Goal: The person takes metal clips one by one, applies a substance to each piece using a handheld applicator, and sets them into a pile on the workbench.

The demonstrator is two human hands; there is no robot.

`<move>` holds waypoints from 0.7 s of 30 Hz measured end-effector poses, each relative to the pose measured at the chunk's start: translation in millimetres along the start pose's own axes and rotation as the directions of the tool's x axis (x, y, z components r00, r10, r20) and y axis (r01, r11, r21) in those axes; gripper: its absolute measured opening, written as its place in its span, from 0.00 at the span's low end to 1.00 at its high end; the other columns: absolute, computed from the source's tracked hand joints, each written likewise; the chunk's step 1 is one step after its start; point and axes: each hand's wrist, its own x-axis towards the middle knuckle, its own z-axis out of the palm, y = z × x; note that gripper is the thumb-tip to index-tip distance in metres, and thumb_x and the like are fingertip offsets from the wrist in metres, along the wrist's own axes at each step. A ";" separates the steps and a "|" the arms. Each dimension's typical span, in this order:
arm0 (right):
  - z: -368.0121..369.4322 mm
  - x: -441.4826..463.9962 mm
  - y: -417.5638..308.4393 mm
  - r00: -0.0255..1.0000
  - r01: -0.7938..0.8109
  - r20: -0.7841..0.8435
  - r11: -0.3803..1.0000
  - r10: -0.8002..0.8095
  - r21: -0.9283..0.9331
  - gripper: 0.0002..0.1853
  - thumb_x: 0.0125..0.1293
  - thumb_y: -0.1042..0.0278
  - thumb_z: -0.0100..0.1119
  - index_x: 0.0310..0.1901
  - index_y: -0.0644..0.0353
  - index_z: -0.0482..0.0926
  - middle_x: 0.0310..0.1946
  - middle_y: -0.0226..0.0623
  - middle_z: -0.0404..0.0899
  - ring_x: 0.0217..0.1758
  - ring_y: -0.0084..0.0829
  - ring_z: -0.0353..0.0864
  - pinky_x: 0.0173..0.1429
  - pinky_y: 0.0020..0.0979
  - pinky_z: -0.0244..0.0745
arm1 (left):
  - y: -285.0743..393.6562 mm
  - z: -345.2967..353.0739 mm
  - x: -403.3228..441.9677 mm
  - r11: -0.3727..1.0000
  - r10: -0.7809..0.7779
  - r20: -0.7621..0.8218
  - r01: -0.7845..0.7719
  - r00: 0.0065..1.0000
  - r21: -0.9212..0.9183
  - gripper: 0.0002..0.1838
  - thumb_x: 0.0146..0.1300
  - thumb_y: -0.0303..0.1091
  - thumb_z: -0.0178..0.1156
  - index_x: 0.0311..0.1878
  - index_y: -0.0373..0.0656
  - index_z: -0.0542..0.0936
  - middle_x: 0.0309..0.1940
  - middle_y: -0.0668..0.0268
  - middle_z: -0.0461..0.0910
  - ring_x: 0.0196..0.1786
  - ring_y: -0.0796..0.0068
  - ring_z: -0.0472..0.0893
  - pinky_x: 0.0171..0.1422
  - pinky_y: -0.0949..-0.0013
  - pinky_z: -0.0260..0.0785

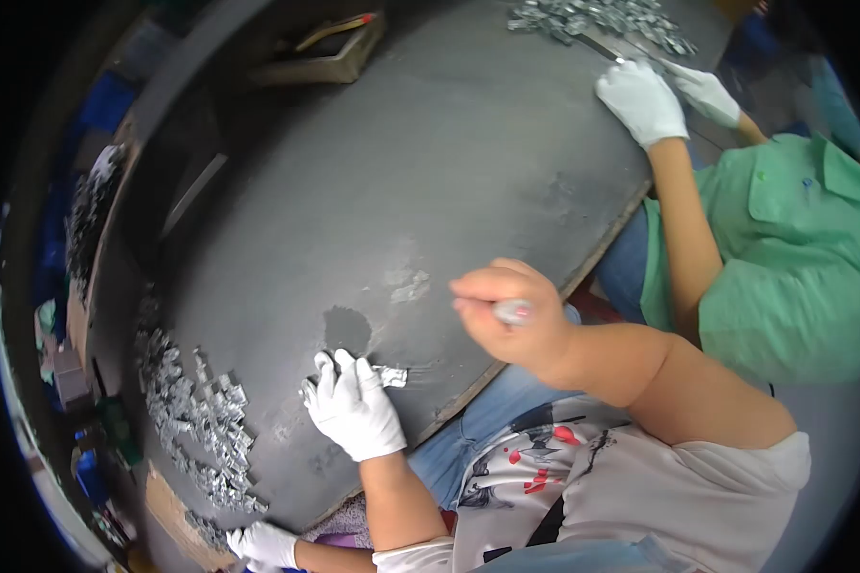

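Note:
My left hand, in a white glove, presses down on the dark tabletop near its front edge. Its fingers are bent over a small shiny metal piece, which sticks out on their right side. My right hand is bare and raised above the table edge, slightly blurred. It is closed round a tool whose round, pale handle end shows at the fist; the rest of the tool is hidden or smeared. A dark round patch marks the tabletop just beyond my left fingertips.
Small metal pieces lie heaped on the left and at the far end. A co-worker in a green shirt works at the right with gloved hands. Another gloved hand is at lower left. A box stands at the back.

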 end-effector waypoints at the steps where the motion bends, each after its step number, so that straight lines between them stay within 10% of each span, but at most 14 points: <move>1: 1.9 -2.0 1.5 0.999 0.010 -0.033 1.000 -0.009 0.021 0.09 0.44 0.78 0.59 0.30 0.55 0.76 0.22 0.31 0.75 0.22 0.36 0.71 0.27 0.34 0.66 | -17.0 -2.5 1.7 0.999 0.036 -0.013 -0.036 0.999 0.015 0.10 0.55 0.32 0.55 0.37 0.38 0.76 0.36 0.53 0.77 0.44 0.55 0.74 0.53 0.58 0.62; 3: 1.5 -6.8 5.6 0.994 0.105 -0.032 0.994 -0.105 0.014 0.11 0.42 0.81 0.59 0.30 0.56 0.75 0.21 0.31 0.74 0.20 0.35 0.70 0.27 0.33 0.65 | -63.9 -3.2 -0.2 0.749 -0.570 0.006 0.523 0.821 -0.406 0.11 0.58 0.32 0.54 0.40 0.35 0.75 0.38 0.52 0.76 0.44 0.57 0.74 0.52 0.60 0.63; 5: 5.0 -8.1 7.4 0.988 0.152 -0.037 0.988 -0.151 0.031 0.13 0.41 0.83 0.58 0.30 0.57 0.75 0.20 0.31 0.74 0.20 0.34 0.69 0.26 0.32 0.65 | -72.7 -17.8 -8.5 0.909 -0.405 -0.398 0.411 0.823 -0.076 0.13 0.60 0.32 0.52 0.43 0.32 0.74 0.39 0.52 0.77 0.44 0.58 0.74 0.53 0.62 0.63; 7: 6.9 -9.1 7.4 0.988 0.150 -0.039 0.986 -0.148 0.069 0.14 0.41 0.84 0.57 0.32 0.57 0.74 0.19 0.31 0.73 0.19 0.33 0.69 0.25 0.32 0.65 | -57.6 -13.6 -21.2 0.908 -0.343 -0.225 0.261 0.912 -0.327 0.16 0.60 0.35 0.51 0.46 0.33 0.74 0.46 0.49 0.75 0.49 0.53 0.73 0.58 0.60 0.61; 9: 8.1 -6.5 6.9 0.984 0.175 -0.018 0.981 -0.175 0.081 0.16 0.40 0.85 0.57 0.33 0.57 0.74 0.19 0.31 0.74 0.19 0.33 0.69 0.25 0.31 0.65 | -25.1 -19.9 -21.7 0.985 -0.169 0.144 0.170 0.975 0.005 0.17 0.59 0.34 0.53 0.49 0.33 0.73 0.49 0.46 0.72 0.56 0.52 0.69 0.61 0.59 0.59; 21: 8.1 -10.5 12.1 0.996 0.059 -0.084 0.979 -0.043 0.196 0.13 0.43 0.85 0.55 0.33 0.59 0.74 0.20 0.33 0.75 0.20 0.31 0.71 0.26 0.30 0.66 | -33.9 -18.9 -17.8 0.982 -0.171 0.091 0.163 0.981 0.095 0.23 0.57 0.42 0.54 0.51 0.37 0.72 0.55 0.45 0.67 0.57 0.47 0.66 0.64 0.53 0.52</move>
